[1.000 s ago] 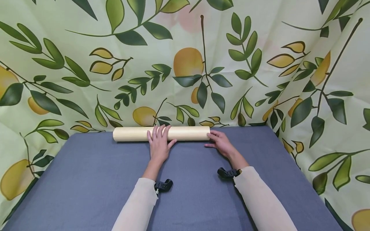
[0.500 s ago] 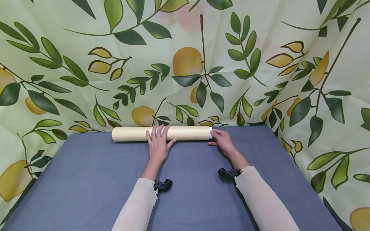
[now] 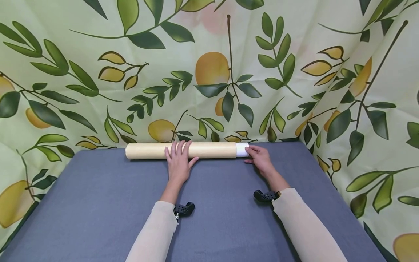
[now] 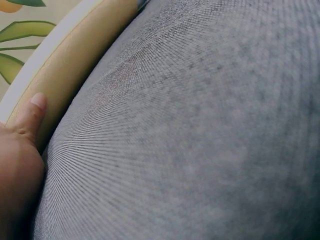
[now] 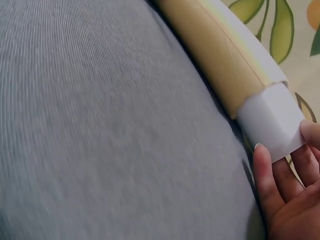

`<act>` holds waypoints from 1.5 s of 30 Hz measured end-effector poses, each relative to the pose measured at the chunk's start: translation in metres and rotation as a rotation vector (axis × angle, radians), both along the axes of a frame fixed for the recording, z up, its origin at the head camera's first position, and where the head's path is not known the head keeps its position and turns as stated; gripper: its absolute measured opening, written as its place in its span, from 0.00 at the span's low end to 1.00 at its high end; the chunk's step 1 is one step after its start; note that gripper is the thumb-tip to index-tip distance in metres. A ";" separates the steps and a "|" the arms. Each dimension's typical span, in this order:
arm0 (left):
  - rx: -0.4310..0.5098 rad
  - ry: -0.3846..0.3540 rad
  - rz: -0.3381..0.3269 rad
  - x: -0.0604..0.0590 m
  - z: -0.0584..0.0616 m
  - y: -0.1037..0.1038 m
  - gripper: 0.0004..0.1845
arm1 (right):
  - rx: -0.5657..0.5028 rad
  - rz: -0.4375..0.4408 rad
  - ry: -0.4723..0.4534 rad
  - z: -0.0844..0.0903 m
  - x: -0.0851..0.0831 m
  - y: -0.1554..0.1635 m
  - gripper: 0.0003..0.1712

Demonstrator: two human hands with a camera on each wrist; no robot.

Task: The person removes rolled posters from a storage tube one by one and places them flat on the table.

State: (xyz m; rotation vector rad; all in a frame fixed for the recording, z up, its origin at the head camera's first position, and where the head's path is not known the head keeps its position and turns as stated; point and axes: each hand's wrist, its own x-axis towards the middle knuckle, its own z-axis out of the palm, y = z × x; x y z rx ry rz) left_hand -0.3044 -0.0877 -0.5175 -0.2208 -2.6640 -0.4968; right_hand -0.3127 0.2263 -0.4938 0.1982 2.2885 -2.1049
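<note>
At tube (image 3: 203, 150) end: white paper (image 3: 242, 149) protrudes, right hand (image 3: 262, 161) pinching.

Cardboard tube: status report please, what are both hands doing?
Left hand rests flat on the cardboard tube. Right hand pinches the white paper roll sticking out of the tube's right end. Nothing else on the grey tablecloth.

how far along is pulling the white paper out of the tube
Early. A short stub of the white rolled paper already shows past the right end of the tan tube. In hand: the left hand presses the tube onto the grey table while the right hand pinches the paper's end. Most of the paper seems hidden inside.
</note>
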 end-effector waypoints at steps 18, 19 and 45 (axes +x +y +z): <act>-0.008 0.044 -0.005 0.000 -0.002 -0.010 0.38 | 0.674 0.075 0.406 0.022 -0.001 0.005 0.31; -0.008 0.041 -0.002 0.000 -0.001 -0.010 0.38 | 0.722 0.114 0.431 0.024 -0.003 0.003 0.31; 0.001 0.035 -0.007 -0.002 -0.002 -0.001 0.38 | 1.039 0.388 0.398 0.035 -0.019 0.024 0.33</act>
